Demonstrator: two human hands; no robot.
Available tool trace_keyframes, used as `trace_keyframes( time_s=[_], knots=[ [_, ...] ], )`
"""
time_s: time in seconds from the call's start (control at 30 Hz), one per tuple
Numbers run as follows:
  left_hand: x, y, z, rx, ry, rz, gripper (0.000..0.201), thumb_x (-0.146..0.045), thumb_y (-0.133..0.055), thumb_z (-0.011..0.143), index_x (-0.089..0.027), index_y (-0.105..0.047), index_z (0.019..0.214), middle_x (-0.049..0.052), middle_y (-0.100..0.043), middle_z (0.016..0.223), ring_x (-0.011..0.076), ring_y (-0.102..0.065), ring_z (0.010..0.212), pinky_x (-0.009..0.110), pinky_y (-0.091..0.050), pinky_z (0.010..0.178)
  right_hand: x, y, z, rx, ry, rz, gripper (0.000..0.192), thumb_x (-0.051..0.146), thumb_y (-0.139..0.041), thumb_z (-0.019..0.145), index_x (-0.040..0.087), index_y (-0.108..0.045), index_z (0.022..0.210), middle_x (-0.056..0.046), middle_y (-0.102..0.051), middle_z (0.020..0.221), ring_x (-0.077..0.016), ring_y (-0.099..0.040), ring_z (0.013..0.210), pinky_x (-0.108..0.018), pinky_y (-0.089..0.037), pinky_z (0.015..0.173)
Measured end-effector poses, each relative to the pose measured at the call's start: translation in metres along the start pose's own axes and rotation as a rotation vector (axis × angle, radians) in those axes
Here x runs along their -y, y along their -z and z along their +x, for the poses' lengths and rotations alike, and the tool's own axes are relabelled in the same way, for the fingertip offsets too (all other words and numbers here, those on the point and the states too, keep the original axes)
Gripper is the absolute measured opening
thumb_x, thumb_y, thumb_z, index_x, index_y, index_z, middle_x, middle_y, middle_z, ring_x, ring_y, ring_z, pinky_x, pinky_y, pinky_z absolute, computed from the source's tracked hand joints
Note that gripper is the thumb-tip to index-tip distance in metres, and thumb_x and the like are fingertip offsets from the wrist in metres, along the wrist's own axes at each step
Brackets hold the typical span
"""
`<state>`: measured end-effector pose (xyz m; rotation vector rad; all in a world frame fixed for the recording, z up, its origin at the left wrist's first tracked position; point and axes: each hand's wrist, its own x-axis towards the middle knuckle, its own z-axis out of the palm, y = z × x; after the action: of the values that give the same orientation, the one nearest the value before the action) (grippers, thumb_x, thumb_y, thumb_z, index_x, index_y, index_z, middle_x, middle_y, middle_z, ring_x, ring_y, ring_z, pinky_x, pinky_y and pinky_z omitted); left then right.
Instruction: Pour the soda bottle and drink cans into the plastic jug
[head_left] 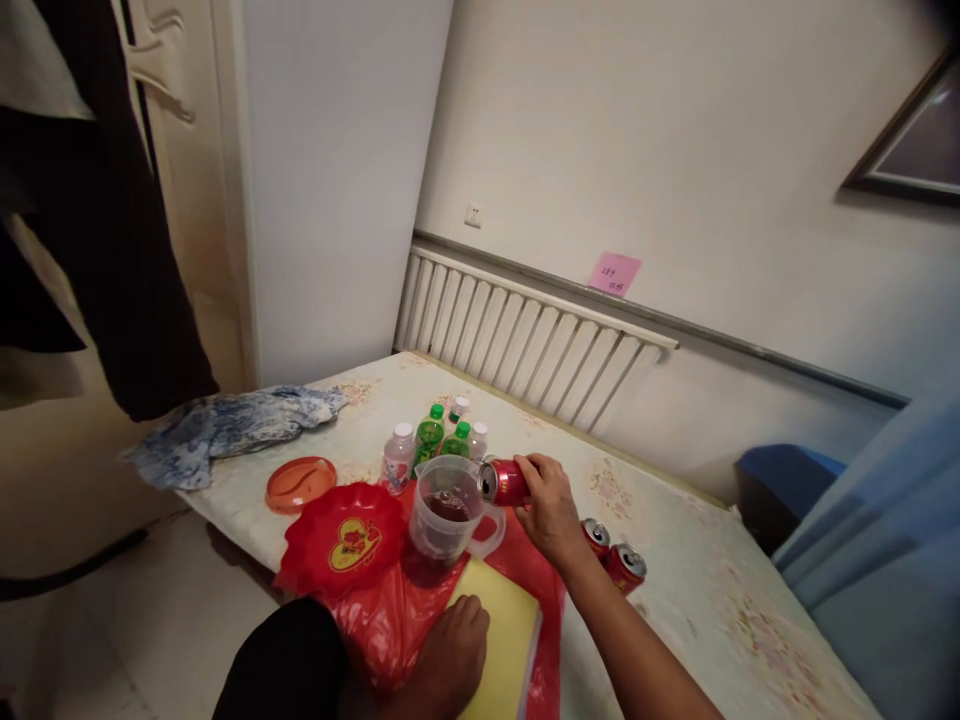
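Observation:
My right hand is closed around a red drink can. The can is tipped on its side, its opened top facing left at the rim of a clear plastic jug. Dark brown liquid with some bubbles lies inside the jug, whose handle points right. My left hand rests with curled fingers on a yellow notebook; nothing shows in its fingers. Beside my right forearm stand two more red cans, partly hidden by the arm. Under the jug and notebook spreads a red plastic bag.
A red scalloped tray lies left of the jug, with an orange lid behind it. Several small bottles with green or white caps stand behind the jug. A blue patterned cloth covers the left corner of the table.

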<state>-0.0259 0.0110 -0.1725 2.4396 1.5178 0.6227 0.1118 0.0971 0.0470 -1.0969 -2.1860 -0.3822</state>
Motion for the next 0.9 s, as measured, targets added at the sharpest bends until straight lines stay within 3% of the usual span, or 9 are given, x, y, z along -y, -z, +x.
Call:
trace_keyframes(
  time_s=[0.4,0.9],
  knots=[
    [0.001,-0.002,-0.001,0.002,0.003,-0.040,0.017,-0.010,-0.044,0.090,-0.020,-0.055,0.096,0.004,-0.058,0.103,0.0217,-0.051,0.096,0.037,-0.045,0.090,0.001,-0.001,0.021,0.022,0.196,-0.225,0.044,0.011,-0.053,0.088,0.018,-0.057,0.131,-0.016,-0.055,0.121,-0.0297,-0.046,0.116,-0.049,-0.040,0.101],
    [0.000,0.001,-0.002,0.012,0.010,-0.027,0.016,-0.010,-0.044,0.089,-0.021,-0.054,0.094,0.004,-0.058,0.102,0.0223,-0.051,0.095,0.037,-0.046,0.089,0.005,0.002,0.035,0.094,0.313,-0.330,0.041,0.012,-0.057,0.090,0.020,-0.056,0.130,-0.014,-0.057,0.121,-0.0294,-0.045,0.119,-0.050,-0.035,0.106]
  ],
)
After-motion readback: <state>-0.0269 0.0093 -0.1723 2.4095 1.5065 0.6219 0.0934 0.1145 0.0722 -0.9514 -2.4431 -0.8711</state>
